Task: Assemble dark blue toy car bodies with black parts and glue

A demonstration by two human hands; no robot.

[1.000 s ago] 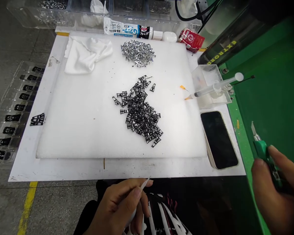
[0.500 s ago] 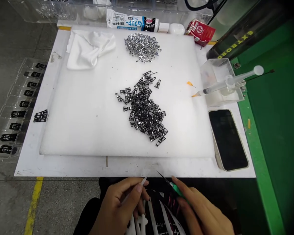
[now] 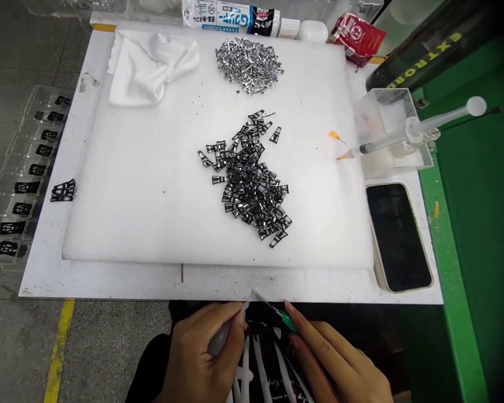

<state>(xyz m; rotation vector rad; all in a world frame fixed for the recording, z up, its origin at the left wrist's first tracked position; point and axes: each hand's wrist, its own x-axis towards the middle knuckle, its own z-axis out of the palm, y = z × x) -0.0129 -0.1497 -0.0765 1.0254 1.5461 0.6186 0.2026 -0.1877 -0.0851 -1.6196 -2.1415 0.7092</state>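
At the front edge of the table, my left hand point(image 3: 205, 347) is closed on a small white tapered nozzle point(image 3: 245, 305). A pale rounded body shows in the palm, mostly hidden by the fingers. My right hand point(image 3: 336, 358) grips a slim green-handled tool point(image 3: 286, 321) with a thin pointed metal tip. That tip is close to the nozzle's point; I cannot tell if they touch. Beyond both hands, a heap of small black-framed wedge-shaped pieces point(image 3: 252, 184) lies on a white foam sheet point(image 3: 130, 207). Behind it sits a pile of small silver metal pins point(image 3: 250, 64).
A white cloth point(image 3: 147, 73) lies back left. On the right are a syringe point(image 3: 386, 140) across a clear box point(image 3: 415, 159), an orange needle tip point(image 3: 335, 135) and a phone point(image 3: 399, 235). A tube point(image 3: 222, 17) and red packet point(image 3: 357, 39) stand behind. A clear compartment tray point(image 3: 8, 190) is at left.
My right hand has moved left, bringing the pointed tool close to the white nozzle. The left hand has turned, and the pale body in its palm shows more. The view has shifted slightly.
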